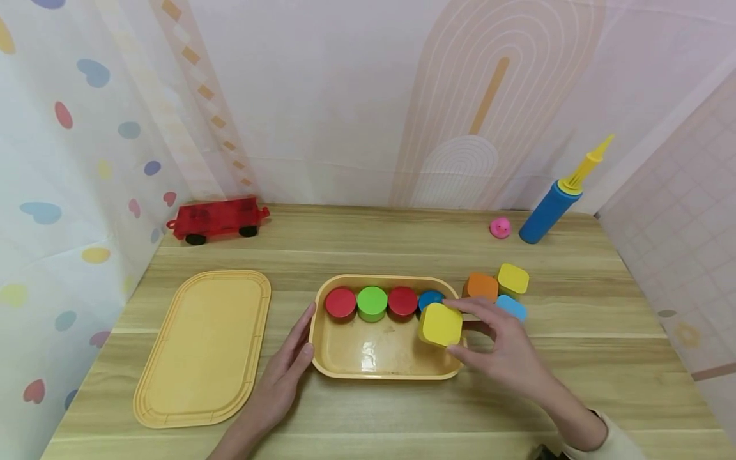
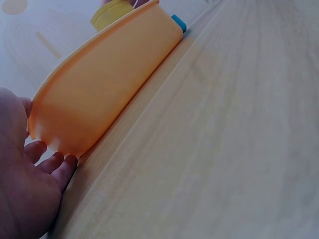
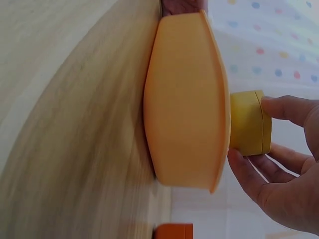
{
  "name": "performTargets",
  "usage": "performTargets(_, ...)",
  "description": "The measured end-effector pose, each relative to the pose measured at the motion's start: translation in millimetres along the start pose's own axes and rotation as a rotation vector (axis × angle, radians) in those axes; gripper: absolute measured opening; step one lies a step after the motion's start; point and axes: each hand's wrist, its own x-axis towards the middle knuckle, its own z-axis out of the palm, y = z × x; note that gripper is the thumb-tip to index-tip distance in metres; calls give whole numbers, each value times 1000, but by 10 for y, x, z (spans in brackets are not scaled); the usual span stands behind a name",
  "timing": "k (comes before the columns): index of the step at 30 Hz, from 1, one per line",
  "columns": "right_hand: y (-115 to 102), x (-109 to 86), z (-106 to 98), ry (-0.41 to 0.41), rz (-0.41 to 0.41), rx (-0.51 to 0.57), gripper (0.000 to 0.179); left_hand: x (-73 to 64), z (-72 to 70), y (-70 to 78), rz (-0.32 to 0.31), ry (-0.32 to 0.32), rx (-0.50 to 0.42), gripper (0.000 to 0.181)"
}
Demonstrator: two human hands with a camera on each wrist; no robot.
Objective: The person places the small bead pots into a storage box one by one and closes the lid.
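Observation:
A tan rectangular tub (image 1: 368, 375) stands on the table, with a row of round pieces along its far wall: a red one (image 1: 341, 303), a green one (image 1: 372, 302), another red one (image 1: 402, 301) and a blue one (image 1: 430, 298). My right hand (image 1: 508, 348) pinches a yellow rounded-square box (image 3: 247, 122) between thumb and fingers, over the tub's right end. A seam runs round the box near its top. At the tub's left end, my left hand (image 1: 282, 377) rests its fingers and thumb against the outer wall, as the left wrist view also shows.
Right of the tub sit an orange piece (image 1: 482, 285), a yellow one (image 1: 513, 278) and a light blue one (image 1: 512, 308). A tan lid (image 1: 201, 348) lies at the left. Farther back are a red toy wagon (image 1: 215, 218), a pink toy (image 1: 500, 227) and a blue-and-yellow pump (image 1: 549, 211).

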Motion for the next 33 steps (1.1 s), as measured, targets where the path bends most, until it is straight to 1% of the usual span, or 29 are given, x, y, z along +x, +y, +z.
performTargets(7,-61,72,156,-63,59,23,60,-3,3,22,-9,1,-6,59)
performTargets(13,-53,160,300,-130,61,33,62,-2,-2,8,1,3,-7,59)
performTargets(18,-28,209,407,-198,52,-39,60,0,0,2,4,0,-2,59)
performTargets(23,-26,247,504,-249,38,-130,61,14,-2,-27,-15,-9,-3,59)
performTargets(26,-42,281,553,-265,26,-148,61,20,-8,-47,-24,-11,2,59)
performTargets(33,-80,346,679,-313,59,-188,59,20,1,-39,-14,-9,-3,59)
